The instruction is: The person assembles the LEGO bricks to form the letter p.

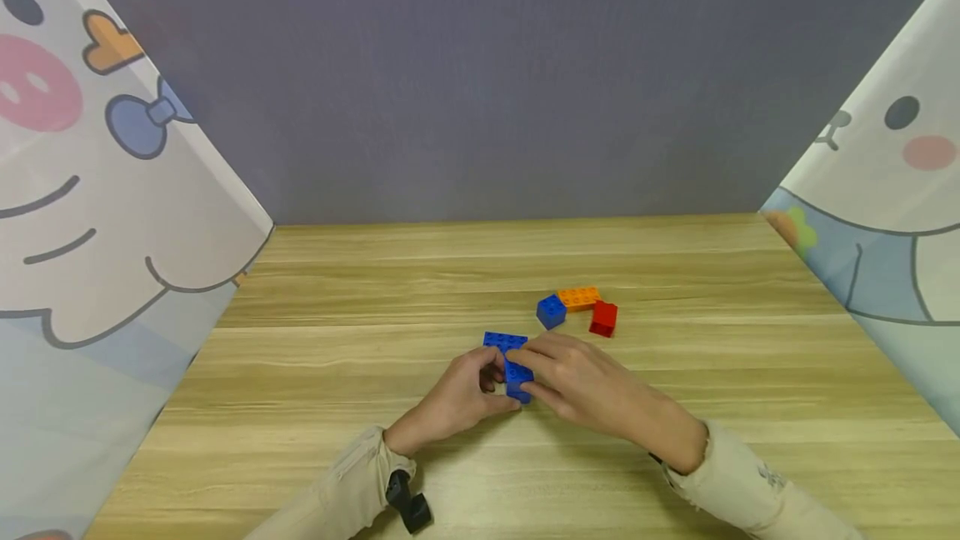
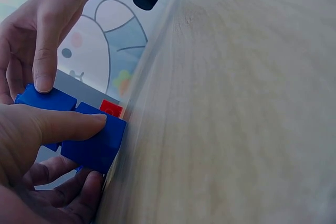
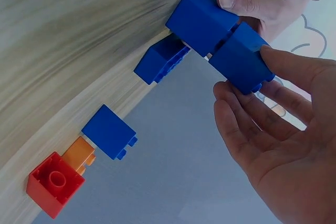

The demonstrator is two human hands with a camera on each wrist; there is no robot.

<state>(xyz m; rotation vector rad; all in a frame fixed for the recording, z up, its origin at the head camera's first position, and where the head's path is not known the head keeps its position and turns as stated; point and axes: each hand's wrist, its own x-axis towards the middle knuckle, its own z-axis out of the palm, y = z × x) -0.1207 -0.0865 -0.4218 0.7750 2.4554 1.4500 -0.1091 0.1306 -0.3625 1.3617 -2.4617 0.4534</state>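
My left hand (image 1: pixel 461 394) grips a blue toy building brick (image 2: pixel 94 142) by its sides, low over the table. Right on top of it is a second blue brick (image 3: pixel 241 59), pinched between the thumb and fingers of my right hand (image 1: pixel 585 377). A narrow gap shows between the two bricks in the right wrist view, where the upper one sits slightly tilted. Just behind my hands a longer blue brick (image 1: pixel 504 340) lies studs up on the wood, partly covered by fingers.
Farther back on the wooden table (image 1: pixel 360 290) are a small blue brick (image 1: pixel 551 312), an orange brick (image 1: pixel 578 298) and a red brick (image 1: pixel 603 319) lying on its side, close together. A grey panel (image 1: pixel 480 90) rises at the back, with cartoon-printed sheets (image 1: pixel 97 190) at both sides.
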